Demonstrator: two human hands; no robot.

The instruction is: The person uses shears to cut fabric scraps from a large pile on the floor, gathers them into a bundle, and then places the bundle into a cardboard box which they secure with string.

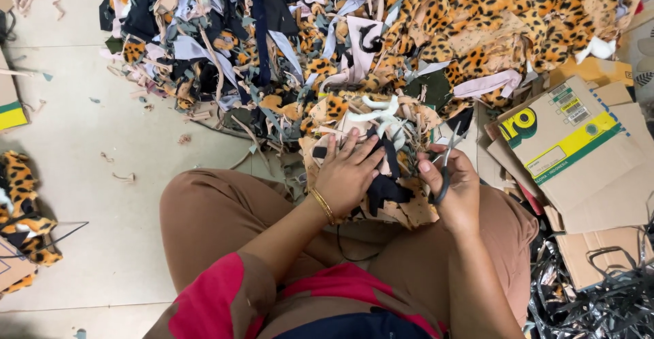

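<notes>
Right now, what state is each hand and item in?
Left hand: flat, fingers spread, pressing the fabric stack.
Right hand: closed around the scissors.
Scissors: held, blades pointing away; open or shut unclear.
Fabric stack: resting on the lap.
Scrap pile: heaped loosely on the floor.
Cardboard box: flattened.

Tan-and-black fabric offcut point(392, 192) lay flat across the lap, crumpled at its edges. Dark-handled metal scissors point(446, 165) stood nearly upright at its right edge.

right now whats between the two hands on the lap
In the head view, black fabric scraps on tan leopard-print offcuts fill the stretch between the left hand and the right hand, which holds scissors.
</notes>
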